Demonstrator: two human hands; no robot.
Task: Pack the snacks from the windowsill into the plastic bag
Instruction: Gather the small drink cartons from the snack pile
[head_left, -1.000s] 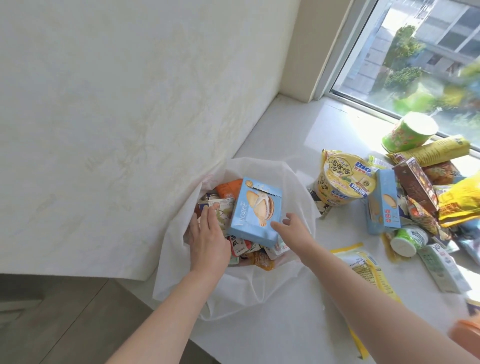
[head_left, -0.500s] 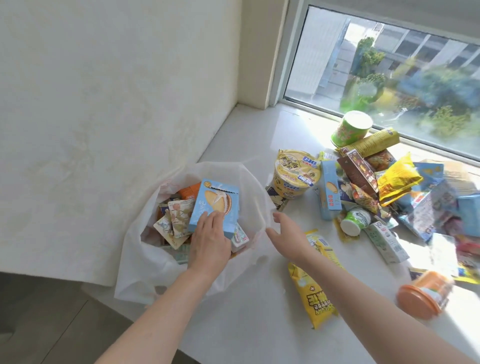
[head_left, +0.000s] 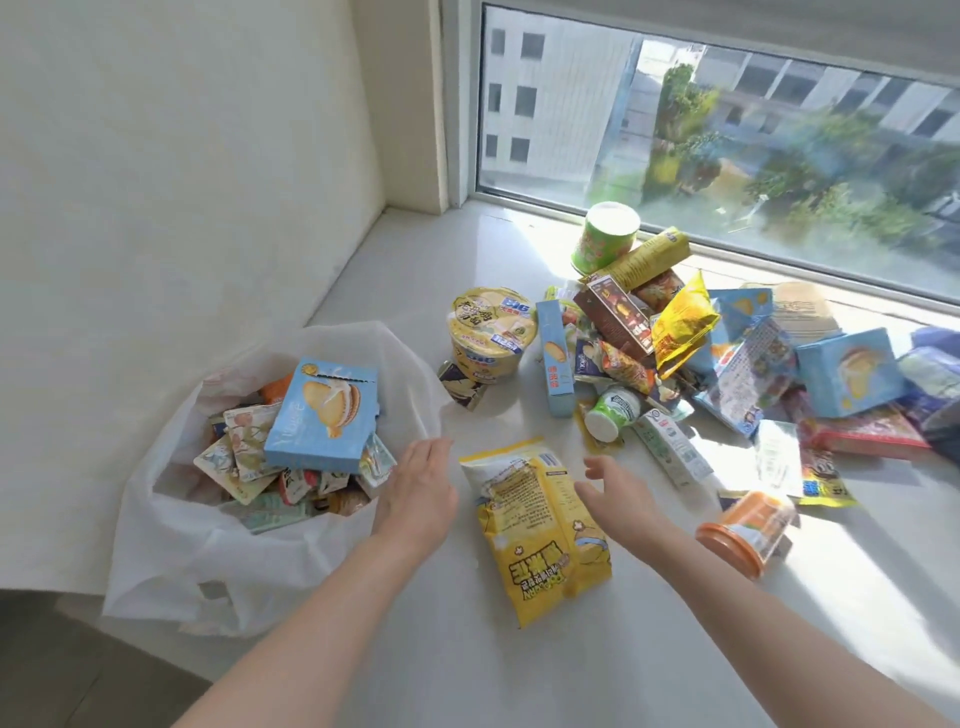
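Yellow snack bag lies between both hands — left hand straight-fingered beside the plastic bag, right hand loosely spread, holding nothing.

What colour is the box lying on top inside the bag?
Light blue box, with a cream sandwich biscuit pictured; head view.

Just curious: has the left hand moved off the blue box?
Yes. The left hand left the blue box, moving right, toward the yellow packet.
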